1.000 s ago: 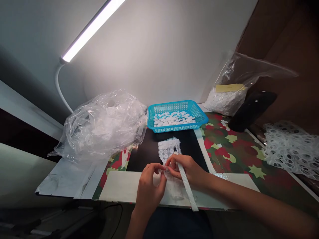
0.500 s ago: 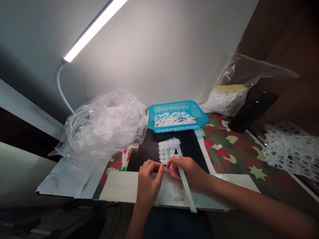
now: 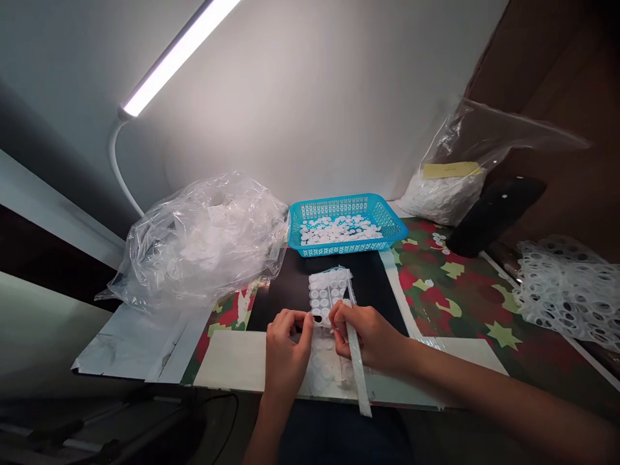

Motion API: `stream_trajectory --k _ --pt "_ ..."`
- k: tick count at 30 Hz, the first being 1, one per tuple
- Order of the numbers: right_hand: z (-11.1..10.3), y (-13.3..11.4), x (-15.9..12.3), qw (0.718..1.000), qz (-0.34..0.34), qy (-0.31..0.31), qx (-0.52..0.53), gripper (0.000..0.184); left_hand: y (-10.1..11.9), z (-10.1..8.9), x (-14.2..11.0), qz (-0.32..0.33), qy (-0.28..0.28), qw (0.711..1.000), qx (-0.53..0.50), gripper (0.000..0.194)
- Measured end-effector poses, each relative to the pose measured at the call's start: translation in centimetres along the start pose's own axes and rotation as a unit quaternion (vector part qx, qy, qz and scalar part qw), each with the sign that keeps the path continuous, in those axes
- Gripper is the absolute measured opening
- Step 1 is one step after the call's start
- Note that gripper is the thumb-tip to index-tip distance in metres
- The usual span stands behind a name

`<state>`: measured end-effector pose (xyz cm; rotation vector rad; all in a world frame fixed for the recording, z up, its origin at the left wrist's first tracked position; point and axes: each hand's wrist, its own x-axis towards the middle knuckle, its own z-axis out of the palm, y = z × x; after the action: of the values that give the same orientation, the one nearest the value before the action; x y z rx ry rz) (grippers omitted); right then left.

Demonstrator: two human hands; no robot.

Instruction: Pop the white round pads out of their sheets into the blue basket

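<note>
A sheet of round white discs (image 3: pixel 323 294), set in rows, lies on the dark mat in front of me. My left hand (image 3: pixel 289 345) is closed in a pinch at its left edge, thumb and forefinger on a small thin white ring (image 3: pixel 318 319) with a dark opening. Across from it, my right hand (image 3: pixel 365 332) is closed round a long tool wrapped in white (image 3: pixel 357 371), whose dark pointed tip aims away from me. The right fingertips are close to the ring; whether they also grip it, I cannot tell.
Behind the sheet stands a blue basket (image 3: pixel 349 248) with loose white discs. A big clear plastic bag (image 3: pixel 203 242) lies at left. On the right are a bag of white pieces (image 3: pixel 443 194), a black cylindrical object (image 3: pixel 494 216) and a heap of white perforated strips (image 3: pixel 566 290). A lamp (image 3: pixel 179 58) shines above.
My hands have moved slightly apart, showing the thin white ring between them. The wrapped tool's lower end has swung a little left. The view has shifted slightly.
</note>
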<state>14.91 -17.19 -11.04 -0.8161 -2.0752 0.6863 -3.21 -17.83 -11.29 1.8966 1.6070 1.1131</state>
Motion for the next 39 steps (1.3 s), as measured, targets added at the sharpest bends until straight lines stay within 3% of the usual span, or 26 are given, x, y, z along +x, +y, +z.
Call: stream_trajectory --k 6,10,13,20,23,27,32,39 --pt "-0.1 0.0 0.1 0.989 0.074 0.039 0.118 0.026 -0.4 -0.7 0.1 -0.040 0.004 0.999 -0.029 0.022" --pt "-0.3 0.2 0.5 0.939 0.179 0.064 0.286 0.025 -0.3 -0.7 0.0 -0.047 0.013 0.998 -0.036 0.022" --pt "-0.5 0.5 0.8 0.897 0.217 0.083 0.375 0.031 -0.3 -0.5 -0.1 -0.047 0.028 0.997 -0.044 0.021" --pt "-1.3 0.8 1.3 0.864 0.233 0.070 0.441 0.040 -0.5 -0.4 -0.2 -0.030 0.022 0.998 -0.047 0.016" --pt "-1.3 1.0 1.3 0.852 0.224 0.079 0.466 0.041 -0.2 -0.5 -0.3 0.013 0.024 0.999 -0.047 0.013" --pt "-1.0 1.6 1.1 0.846 0.200 0.063 0.490 0.042 0.4 -0.7 -0.4 0.120 0.014 0.992 -0.034 0.006" --pt "-0.7 1.0 0.8 0.850 0.160 0.017 0.502 0.042 0.9 -0.6 -0.7 0.245 0.021 0.969 -0.004 0.017" --pt "-0.6 -0.4 0.5 0.850 0.160 0.005 0.502 0.038 0.9 -0.7 -1.0 0.297 0.032 0.954 -0.022 0.018"
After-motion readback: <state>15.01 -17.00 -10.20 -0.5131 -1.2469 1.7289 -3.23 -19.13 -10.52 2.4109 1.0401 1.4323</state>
